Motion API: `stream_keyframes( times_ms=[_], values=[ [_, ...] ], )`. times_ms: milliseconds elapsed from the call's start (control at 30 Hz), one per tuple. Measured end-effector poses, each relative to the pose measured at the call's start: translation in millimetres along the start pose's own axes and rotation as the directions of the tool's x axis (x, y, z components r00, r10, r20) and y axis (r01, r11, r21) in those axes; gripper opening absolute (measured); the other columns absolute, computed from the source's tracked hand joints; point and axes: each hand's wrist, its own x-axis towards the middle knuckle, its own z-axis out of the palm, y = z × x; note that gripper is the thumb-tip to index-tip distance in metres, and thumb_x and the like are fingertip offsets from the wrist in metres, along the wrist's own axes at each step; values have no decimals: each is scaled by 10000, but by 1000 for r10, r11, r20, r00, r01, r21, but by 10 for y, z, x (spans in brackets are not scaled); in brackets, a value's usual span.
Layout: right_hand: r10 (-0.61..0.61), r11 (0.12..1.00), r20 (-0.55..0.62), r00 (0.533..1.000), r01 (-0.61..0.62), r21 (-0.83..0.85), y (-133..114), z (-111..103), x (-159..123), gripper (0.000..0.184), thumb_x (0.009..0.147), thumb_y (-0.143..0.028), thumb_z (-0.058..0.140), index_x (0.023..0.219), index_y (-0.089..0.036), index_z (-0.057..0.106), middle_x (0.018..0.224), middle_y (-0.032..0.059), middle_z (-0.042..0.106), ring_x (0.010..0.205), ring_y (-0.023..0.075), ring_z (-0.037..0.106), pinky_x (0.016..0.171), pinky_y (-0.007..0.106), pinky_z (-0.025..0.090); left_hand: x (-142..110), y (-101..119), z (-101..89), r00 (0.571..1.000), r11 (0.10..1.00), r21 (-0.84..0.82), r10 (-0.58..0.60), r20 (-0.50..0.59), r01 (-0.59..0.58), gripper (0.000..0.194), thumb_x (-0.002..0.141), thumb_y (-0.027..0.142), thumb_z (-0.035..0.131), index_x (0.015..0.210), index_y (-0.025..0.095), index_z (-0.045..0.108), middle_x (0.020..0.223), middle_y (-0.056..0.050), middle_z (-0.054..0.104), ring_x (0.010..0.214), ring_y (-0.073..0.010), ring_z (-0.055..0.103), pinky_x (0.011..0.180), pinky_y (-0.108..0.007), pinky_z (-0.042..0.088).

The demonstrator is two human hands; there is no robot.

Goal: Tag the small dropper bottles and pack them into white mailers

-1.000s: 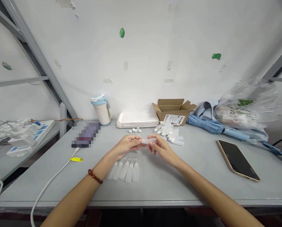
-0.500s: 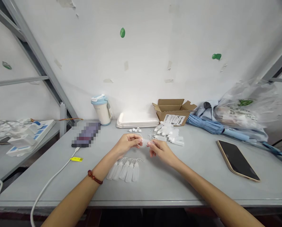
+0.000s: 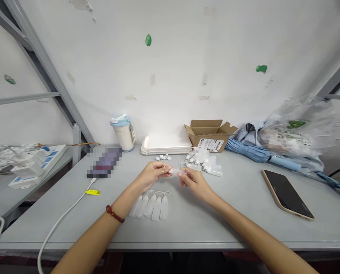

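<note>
Between my hands is a small translucent plastic bottle (image 3: 177, 172), lying sideways just above the table. My left hand (image 3: 155, 174) is closed on its white cap end, where a thin white cord loops out beside the fingertips. The fingers of my right hand (image 3: 195, 180) pinch the bottle's clear body at the other end. Nearer the table's front lies a row of several similar bottles (image 3: 149, 206), their cords pointing away from me. Behind my right hand is a loose pile of such bottles (image 3: 202, 159). A few small white caps (image 3: 163, 156) lie beyond my left hand.
At the back stand a cream cup with a blue lid (image 3: 123, 133), a stack of white trays (image 3: 166, 145) and an open cardboard box (image 3: 208, 136). On the right are a phone (image 3: 286, 195), a folded blue umbrella (image 3: 249, 151) and a plastic bag (image 3: 295, 129). A white cable (image 3: 63, 217) crosses the left side.
The cord at my left fingertips has swung up and left, over the fingers. More of the white cap end shows between my hands. Both hands stay nearly in place.
</note>
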Motion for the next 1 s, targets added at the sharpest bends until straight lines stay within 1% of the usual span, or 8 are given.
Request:
stream_keyframes(
  times_ms=[67, 133, 233, 433, 667, 767, 900, 1000],
  values=[
    [-24, 1000, -9, 1000, 24, -11, -18, -2, -6, 265, 896, -350, 421, 749, -176, 556, 626, -6, 584, 572, 118, 499, 569, 245, 369, -9, 8, 3, 999, 999, 14, -39, 24, 39, 278, 675, 380, 726, 721, 107, 694, 710, -47, 655, 689, -138, 603, 745, -289, 474],
    [-51, 999, -15, 999, 51, -20, -36, 0, -13, 203, 882, -316, 438, 809, -177, 567, 649, -8, 588, 585, 120, 496, 573, 243, 365, -22, 13, 9, 992, 992, 52, -116, 45, 113, 360, 713, 450, 670, 680, 92, 671, 654, -61, 640, 617, -142, 602, 637, -278, 474],
    [-93, 995, -19, 996, 92, -35, -51, 18, -26, 166, 871, -289, 443, 893, -178, 564, 668, -7, 594, 584, 122, 492, 563, 240, 362, -38, 13, 20, 978, 973, 116, -206, 29, 201, 447, 730, 528, 611, 599, 100, 612, 559, -41, 590, 494, -125, 557, 526, -266, 445],
    [-153, 985, -47, 987, 148, -94, -39, 43, -27, 176, 875, -292, 435, 908, -174, 561, 668, 4, 596, 592, 128, 507, 562, 240, 373, -41, 15, 41, 977, 966, 154, -212, 11, 208, 495, 722, 584, 577, 577, 112, 578, 534, -33, 567, 468, -115, 527, 515, -257, 435],
    [-91, 994, -38, 995, 89, -66, -58, 3, -14, 183, 864, -298, 462, 944, -174, 569, 625, -10, 583, 542, 124, 494, 565, 247, 376, -31, 11, 79, 995, 973, 206, -98, -25, 101, 484, 730, 584, 564, 574, 126, 563, 535, -1, 535, 447, -89, 481, 482, -234, 397],
    [-54, 998, -23, 998, 53, -27, -57, -16, -16, 180, 858, -319, 479, 882, -174, 583, 593, -17, 566, 532, 122, 495, 564, 247, 378, -28, 26, 69, 1000, 966, 257, -24, 6, 22, 412, 712, 516, 628, 579, 134, 554, 538, 14, 540, 436, -84, 492, 485, -227, 393],
    [-15, 999, -4, 1000, 15, 29, -42, -24, -10, 248, 872, -375, 457, 790, -174, 576, 573, -19, 562, 505, 114, 488, 539, 240, 381, -27, 39, 54, 996, 958, 273, 80, 50, -91, 270, 679, 390, 707, 670, 134, 620, 597, 4, 587, 521, -110, 551, 537, -238, 434],
    [3, 998, -7, 1000, -2, 61, -33, -22, 6, 277, 877, -394, 441, 770, -173, 570, 577, -18, 558, 501, 111, 487, 530, 236, 385, -28, 36, 61, 992, 963, 239, 120, 40, -126, 227, 650, 329, 742, 726, 134, 655, 627, -1, 608, 584, -123, 569, 593, -251, 454]
  ],
)
